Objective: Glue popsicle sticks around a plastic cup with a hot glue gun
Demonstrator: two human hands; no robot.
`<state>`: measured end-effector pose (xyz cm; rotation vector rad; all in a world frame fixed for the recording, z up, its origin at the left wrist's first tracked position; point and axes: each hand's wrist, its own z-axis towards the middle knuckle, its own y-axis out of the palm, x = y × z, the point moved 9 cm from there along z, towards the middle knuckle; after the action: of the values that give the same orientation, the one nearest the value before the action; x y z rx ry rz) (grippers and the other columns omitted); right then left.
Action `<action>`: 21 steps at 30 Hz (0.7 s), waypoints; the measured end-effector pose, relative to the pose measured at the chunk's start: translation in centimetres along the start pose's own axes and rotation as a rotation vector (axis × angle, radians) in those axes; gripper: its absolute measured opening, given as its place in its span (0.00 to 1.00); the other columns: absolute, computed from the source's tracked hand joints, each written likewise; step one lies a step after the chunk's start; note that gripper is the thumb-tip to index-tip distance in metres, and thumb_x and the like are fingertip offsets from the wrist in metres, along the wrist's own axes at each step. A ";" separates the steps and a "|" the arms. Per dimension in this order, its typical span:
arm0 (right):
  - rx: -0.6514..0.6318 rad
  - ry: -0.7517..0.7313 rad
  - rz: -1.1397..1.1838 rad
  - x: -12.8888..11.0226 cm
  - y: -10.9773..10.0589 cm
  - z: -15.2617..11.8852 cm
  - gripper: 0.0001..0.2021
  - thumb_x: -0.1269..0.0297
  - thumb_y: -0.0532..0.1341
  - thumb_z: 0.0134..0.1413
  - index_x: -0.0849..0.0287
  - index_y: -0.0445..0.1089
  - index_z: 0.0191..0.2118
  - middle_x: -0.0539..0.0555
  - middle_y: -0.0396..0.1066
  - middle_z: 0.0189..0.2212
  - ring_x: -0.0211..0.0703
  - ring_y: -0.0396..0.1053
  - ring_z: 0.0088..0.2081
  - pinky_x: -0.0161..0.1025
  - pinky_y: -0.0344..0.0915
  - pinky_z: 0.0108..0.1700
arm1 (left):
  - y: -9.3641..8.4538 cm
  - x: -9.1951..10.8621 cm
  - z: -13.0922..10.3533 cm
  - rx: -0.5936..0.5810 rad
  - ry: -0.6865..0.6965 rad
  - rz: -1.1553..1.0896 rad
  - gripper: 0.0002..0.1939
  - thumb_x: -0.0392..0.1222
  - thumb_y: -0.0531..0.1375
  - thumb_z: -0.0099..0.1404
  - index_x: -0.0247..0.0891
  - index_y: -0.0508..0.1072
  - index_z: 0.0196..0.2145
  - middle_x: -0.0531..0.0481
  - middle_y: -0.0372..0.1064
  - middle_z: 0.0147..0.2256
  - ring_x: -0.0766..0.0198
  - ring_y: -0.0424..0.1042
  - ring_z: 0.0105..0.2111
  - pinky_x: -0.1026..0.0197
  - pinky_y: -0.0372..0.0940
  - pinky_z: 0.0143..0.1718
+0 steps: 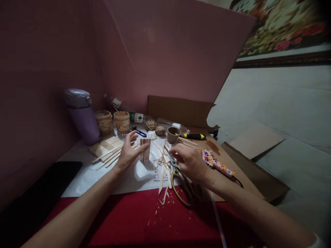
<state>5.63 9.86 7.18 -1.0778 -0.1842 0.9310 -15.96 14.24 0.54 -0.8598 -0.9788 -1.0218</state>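
Note:
My left hand (128, 151) is open beside a small upright piece made of wooden craft sticks (145, 155). Its thumb reaches across in front of the sticks; I cannot tell whether it touches them. Over the scissors, my right hand (192, 162) has its fingers curled together, and anything between them is hidden. The scissors (176, 172) have dark blades and gold handles and lie beneath that hand. Cut stick pieces (162, 172) and bits of twine lie scattered between my hands. A pile of craft sticks (108, 150) rests left of my left hand.
Two stick-covered cups (122, 123) and a purple bottle (84, 120) stand at the back left. Balls of twine (160, 130), a small brown pot (173, 135), a yellow-black utility knife (195, 136) and plastic bottles lie behind. A flower-patterned glue gun (217, 163) lies right on cardboard.

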 end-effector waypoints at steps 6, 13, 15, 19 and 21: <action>-0.014 0.074 -0.020 0.6 0.0 -0.1 0.13 0.64 0.56 0.62 0.59 0.70 0.27 0.51 0.70 0.22 0.37 0.64 0.25 0.37 0.54 0.31 | 1.0 -0.2 -0.4 -0.038 -0.012 0.109 0.59 0.54 0.73 0.39 0.36 0.51 0.64 0.31 0.58 0.58 0.38 0.57 0.61 0.39 0.53 0.59; 0.123 0.100 -0.063 1.2 -3.4 -0.3 0.18 0.59 0.53 0.65 0.59 0.68 0.24 0.50 0.66 0.20 0.36 0.60 0.22 0.36 0.52 0.28 | 1.4 0.6 -0.5 -0.089 0.066 0.052 0.48 0.40 0.61 0.44 0.35 0.53 0.64 0.34 0.58 0.59 0.43 0.57 0.61 0.41 0.51 0.61; 0.156 0.152 -0.055 2.1 -4.8 -0.5 0.20 0.58 0.52 0.65 0.59 0.68 0.23 0.50 0.65 0.18 0.35 0.59 0.21 0.36 0.52 0.26 | 0.2 1.2 -0.1 -0.008 0.106 0.043 0.41 0.38 0.58 0.46 0.35 0.58 0.60 0.37 0.61 0.57 0.46 0.60 0.59 0.44 0.54 0.60; 0.146 0.228 -0.005 3.7 -5.6 -1.3 0.20 0.56 0.53 0.64 0.59 0.69 0.23 0.50 0.66 0.17 0.36 0.61 0.20 0.36 0.53 0.25 | -4.4 2.6 1.4 0.238 0.098 0.407 0.26 0.38 0.55 0.50 0.35 0.70 0.49 0.38 0.69 0.49 0.47 0.67 0.51 0.48 0.62 0.54; 0.131 0.232 0.004 4.1 -5.4 -1.7 0.19 0.57 0.53 0.64 0.59 0.69 0.24 0.50 0.66 0.18 0.36 0.61 0.20 0.36 0.54 0.24 | -6.1 3.3 2.2 0.250 0.066 0.648 0.22 0.39 0.54 0.52 0.34 0.73 0.45 0.37 0.72 0.46 0.46 0.69 0.49 0.48 0.62 0.53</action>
<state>12.07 10.89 9.56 -1.0548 0.0691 0.8029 -21.61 13.55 5.09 -0.8455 -0.6797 -0.3625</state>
